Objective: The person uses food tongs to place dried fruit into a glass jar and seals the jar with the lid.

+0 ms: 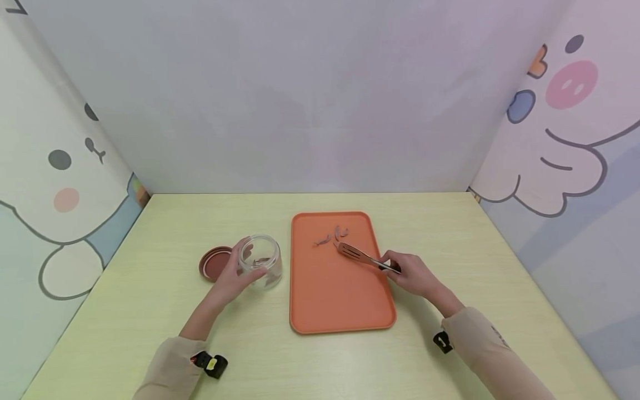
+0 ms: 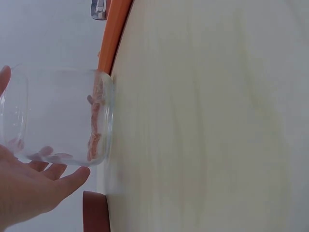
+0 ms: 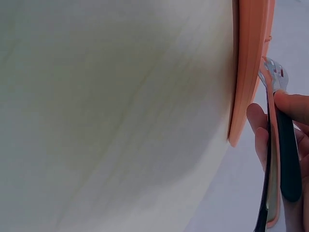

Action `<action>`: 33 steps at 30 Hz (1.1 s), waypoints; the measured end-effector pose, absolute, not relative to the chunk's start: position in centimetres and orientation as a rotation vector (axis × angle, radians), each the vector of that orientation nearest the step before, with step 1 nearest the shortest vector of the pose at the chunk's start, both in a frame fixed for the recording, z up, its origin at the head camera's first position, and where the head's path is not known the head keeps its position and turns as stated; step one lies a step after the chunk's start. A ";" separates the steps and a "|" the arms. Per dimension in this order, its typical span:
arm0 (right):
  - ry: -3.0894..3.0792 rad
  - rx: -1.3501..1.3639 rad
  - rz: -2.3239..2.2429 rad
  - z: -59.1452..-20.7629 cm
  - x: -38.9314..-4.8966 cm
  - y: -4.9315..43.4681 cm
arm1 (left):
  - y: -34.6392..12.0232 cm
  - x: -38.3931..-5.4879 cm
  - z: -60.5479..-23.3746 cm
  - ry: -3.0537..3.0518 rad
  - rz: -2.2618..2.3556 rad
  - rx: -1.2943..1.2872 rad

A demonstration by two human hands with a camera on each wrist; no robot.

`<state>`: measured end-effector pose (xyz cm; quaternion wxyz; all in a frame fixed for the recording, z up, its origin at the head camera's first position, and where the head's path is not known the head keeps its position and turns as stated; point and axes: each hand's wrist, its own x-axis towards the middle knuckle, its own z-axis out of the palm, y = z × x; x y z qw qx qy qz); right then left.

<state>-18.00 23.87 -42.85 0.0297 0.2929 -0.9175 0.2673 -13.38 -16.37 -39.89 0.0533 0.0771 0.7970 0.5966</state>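
My left hand holds an uncapped clear glass jar by its side, thumb and fingers spread round it, left of the orange tray. Pinkish-brown pieces that look like dried shrimp lie on the jar's bottom. With thumb and fingers, my right hand grips metal tongs with slotted heads and dark handles, over the tray's right edge. The tong tips come close to several small curled pieces, also shrimp-like, on the tray's far half.
A round reddish-brown lid lies on the pale table just behind and left of my left hand. Printed cartoon walls stand at both sides, and a plain pale wall closes off the back.
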 end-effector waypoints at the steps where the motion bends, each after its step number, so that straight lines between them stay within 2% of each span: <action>1: -2.823 0.905 0.828 -42.8 -18.0 23.9 | -16.4 -13.4 -39.9 2.423 1.814 0.235; 17: -2.667 0.975 0.955 -41.2 -17.7 23.4 | -16.4 -13.5 -40.0 2.435 1.794 0.225; 33: -2.475 1.189 0.994 -37.7 -16.4 19.4 | -16.4 -13.5 -40.0 2.446 1.786 0.222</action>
